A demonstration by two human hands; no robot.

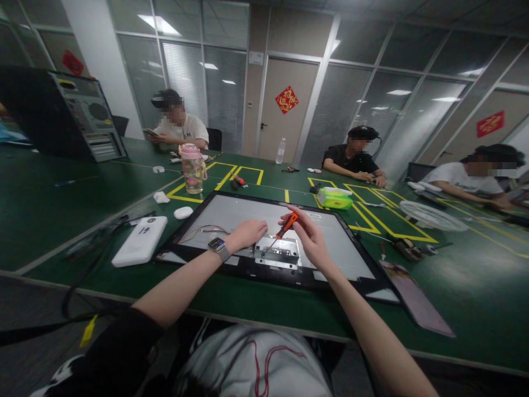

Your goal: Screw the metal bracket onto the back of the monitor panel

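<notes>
A flat panel with a black frame and grey back [231,207] lies on the table in front of me. Near its front edge sits a silver metal bracket [285,260]. My right hand [308,234] grips a screwdriver [289,223] with an orange and black handle, its shaft slanting down to the bracket. The exact spot where the tip meets the metal is too small to tell. My left hand [247,234], with a watch on the wrist, rests on the panel left of the bracket, fingers curled. Whatever its fingertips hold, if anything, is hidden.
Left of the panel lie a white power bank [140,241] and a small white case [183,213]. A pink-lidded bottle [192,171] stands behind them. Beyond the panel are a green tissue pack [334,198] and another screwdriver [238,181]. Several people sit across the green table [231,300].
</notes>
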